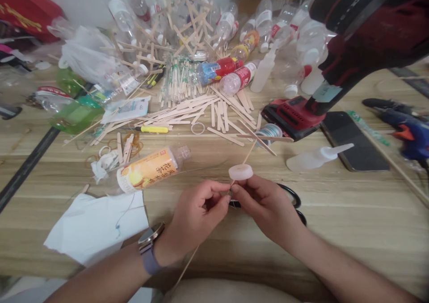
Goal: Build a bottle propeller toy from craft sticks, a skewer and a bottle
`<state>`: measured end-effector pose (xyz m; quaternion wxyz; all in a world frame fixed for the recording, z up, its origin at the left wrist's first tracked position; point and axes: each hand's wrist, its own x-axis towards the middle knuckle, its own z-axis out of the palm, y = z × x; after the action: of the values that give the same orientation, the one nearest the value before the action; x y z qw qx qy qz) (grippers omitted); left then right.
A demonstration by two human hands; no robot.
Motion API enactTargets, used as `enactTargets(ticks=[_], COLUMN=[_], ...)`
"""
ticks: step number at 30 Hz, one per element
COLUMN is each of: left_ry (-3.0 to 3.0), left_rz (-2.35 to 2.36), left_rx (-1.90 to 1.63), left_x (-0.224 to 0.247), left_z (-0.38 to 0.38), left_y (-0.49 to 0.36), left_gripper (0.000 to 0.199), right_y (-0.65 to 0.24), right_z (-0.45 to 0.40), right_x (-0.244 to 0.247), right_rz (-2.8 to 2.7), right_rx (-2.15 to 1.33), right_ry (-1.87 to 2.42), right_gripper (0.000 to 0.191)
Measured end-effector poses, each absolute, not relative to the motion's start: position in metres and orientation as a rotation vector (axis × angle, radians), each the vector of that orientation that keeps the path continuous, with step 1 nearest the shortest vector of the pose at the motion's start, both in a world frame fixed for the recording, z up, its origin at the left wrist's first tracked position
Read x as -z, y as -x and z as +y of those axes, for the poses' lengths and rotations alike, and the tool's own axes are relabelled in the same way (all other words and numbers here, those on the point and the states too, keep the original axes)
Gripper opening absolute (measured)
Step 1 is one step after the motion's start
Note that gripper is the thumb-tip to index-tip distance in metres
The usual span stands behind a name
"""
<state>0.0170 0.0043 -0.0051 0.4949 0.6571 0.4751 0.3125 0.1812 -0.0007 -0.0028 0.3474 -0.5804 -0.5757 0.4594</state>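
A thin wooden skewer slants up from my lap and runs through a whitish round plastic cap. My left hand, with a watch on its wrist, pinches the skewer between thumb and fingertips just below the cap. Close beside it, my right hand is closed with thumb and fingers on the skewer right under the cap; its fingertips partly overlap the left ones. Black-handled scissors lie on the table behind my right hand, mostly hidden by it.
A bottle with an orange label lies left of my hands, near white paper. Many popsicle sticks spread beyond. A red-black power drill rises at right by a phone, a glue bottle and a glue gun.
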Motion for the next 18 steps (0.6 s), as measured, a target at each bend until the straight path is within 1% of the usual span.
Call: enactTargets(ticks=[18], left_ry=[-1.488], left_rz=[1.135], left_rx=[-0.748], left_x=[0.005], left_z=[0.0048], left_y=[-0.0162], left_gripper=[0.017], right_y=[-0.1819], right_z=[-0.0005], right_x=[0.0015], right_rz=[-1.415], right_rx=[-1.253], right_ry=[1.437], right_gripper=[0.025])
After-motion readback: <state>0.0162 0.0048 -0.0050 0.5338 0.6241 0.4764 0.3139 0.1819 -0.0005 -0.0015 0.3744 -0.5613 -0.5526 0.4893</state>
